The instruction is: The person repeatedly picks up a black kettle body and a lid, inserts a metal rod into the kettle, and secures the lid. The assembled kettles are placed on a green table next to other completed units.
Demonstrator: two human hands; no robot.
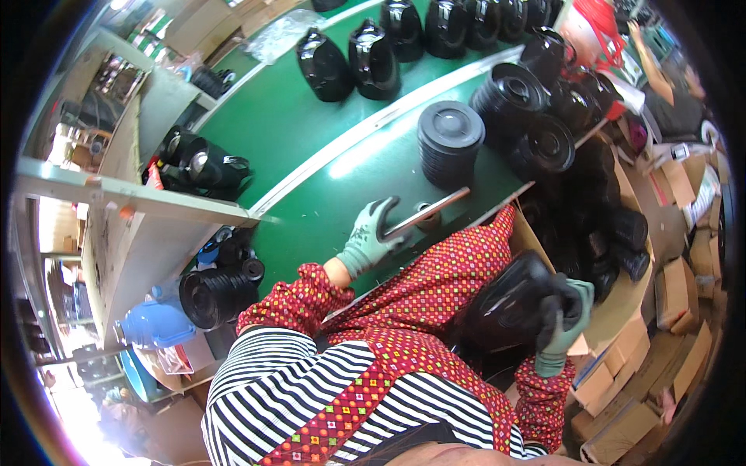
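Observation:
My left hand, in a pale green glove with dark grey fingertips, is closed on one end of a long, thin, flat stick-like tool above the green table. Its exact kind I cannot make out. Beneath the tool sits a small round object, partly covered. At my right side, my right hand, gloved the same way, grips a glossy black rounded housing that rests against my lap. The hand hides the near end of the housing. A stack of black round lids stands on the table beyond my left hand.
Glossy black housings line the far side of the green table. More lid stacks stand at right. A cardboard box beside me holds black parts. A blue jug is at left. A co-worker is at far right.

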